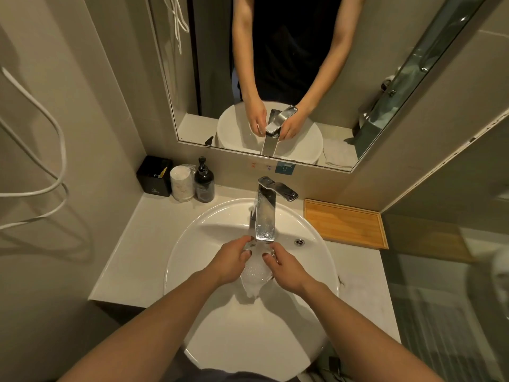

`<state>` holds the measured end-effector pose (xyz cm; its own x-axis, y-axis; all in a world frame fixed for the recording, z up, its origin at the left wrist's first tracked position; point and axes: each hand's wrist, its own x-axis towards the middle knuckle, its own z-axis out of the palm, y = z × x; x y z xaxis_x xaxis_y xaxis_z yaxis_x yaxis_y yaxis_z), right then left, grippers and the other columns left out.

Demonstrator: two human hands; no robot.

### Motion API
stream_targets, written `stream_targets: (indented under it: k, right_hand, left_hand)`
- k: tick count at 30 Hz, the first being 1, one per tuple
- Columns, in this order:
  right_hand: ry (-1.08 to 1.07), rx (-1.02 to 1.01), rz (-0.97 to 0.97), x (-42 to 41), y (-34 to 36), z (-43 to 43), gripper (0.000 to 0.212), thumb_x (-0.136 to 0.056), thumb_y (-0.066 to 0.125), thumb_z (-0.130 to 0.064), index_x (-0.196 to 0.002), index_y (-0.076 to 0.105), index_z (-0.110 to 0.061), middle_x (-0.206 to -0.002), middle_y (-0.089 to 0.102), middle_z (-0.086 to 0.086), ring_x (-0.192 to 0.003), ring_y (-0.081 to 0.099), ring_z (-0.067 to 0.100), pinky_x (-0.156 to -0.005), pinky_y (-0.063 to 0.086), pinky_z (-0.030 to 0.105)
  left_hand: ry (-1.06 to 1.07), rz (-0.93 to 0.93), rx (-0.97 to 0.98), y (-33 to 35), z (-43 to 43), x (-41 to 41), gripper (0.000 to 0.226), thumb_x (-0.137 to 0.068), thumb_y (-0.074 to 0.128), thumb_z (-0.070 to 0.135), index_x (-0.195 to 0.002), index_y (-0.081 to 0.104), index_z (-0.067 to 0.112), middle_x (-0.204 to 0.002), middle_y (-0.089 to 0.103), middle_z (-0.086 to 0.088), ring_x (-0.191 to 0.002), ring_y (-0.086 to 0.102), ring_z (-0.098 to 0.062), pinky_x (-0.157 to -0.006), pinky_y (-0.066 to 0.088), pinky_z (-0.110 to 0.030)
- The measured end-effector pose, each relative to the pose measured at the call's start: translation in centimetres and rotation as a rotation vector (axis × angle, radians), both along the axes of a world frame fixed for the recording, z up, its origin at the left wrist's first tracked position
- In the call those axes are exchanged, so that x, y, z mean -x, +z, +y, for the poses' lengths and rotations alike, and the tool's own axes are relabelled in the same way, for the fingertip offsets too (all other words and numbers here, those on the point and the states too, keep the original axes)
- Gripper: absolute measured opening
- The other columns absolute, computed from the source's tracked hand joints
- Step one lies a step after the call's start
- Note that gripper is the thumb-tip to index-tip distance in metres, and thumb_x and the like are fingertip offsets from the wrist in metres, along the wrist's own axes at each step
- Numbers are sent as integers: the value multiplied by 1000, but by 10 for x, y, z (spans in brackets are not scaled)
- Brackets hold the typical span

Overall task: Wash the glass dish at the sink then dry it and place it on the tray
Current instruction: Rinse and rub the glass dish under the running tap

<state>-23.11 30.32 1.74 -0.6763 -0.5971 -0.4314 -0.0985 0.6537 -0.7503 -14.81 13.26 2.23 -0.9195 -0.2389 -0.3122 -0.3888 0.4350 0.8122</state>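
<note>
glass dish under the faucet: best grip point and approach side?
Grip the glass dish by its opposite rim edges, one from each side, as the left hand and right hand do now. It is wet and clear under the faucet, with water running over its middle, so fingers wrapped over the rim probably hold better than a pinch. Its exact shape is hard to make out.

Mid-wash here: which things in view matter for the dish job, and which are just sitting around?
In the job: glass dish, left hand, right hand, faucet, sink, wooden tray.

Lying about: black box, pump bottle, wrapped cup, white cable.
</note>
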Motion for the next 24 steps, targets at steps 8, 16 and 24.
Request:
stream_targets:
  k: [8, 16, 24]
  right_hand:
    - [-92, 119, -138, -10, -12, 2, 29, -107, 51, -32, -131, 52, -18, -110, 68, 9, -91, 69, 19, -76, 62, 38]
    - [-93, 59, -106, -7, -9, -4, 33, -105, 54, -34, -133, 54, -16, -99, 67, -3, -84, 65, 12, -71, 54, 26]
    - [-110, 70, -178, -10, -11, -2, 27, -107, 51, -28, -127, 52, -10, -99, 65, 8, -70, 67, 17, -61, 58, 28]
  left_hand:
    - [157, -55, -299, -8, 6, -24, 27, -101, 55, 23, -128, 53, 21, -108, 66, -18, -98, 71, -34, -80, 64, -51]
    - [91, -69, -85, -9, -1, -16, 30, -101, 52, 19, -131, 56, 20, -104, 70, -16, -90, 71, -33, -82, 61, -50]
    - [90, -105, -137, -9, 2, -17, 35, -100, 53, 24, -135, 50, 21, -113, 68, -17, -96, 69, -33, -88, 59, -47]
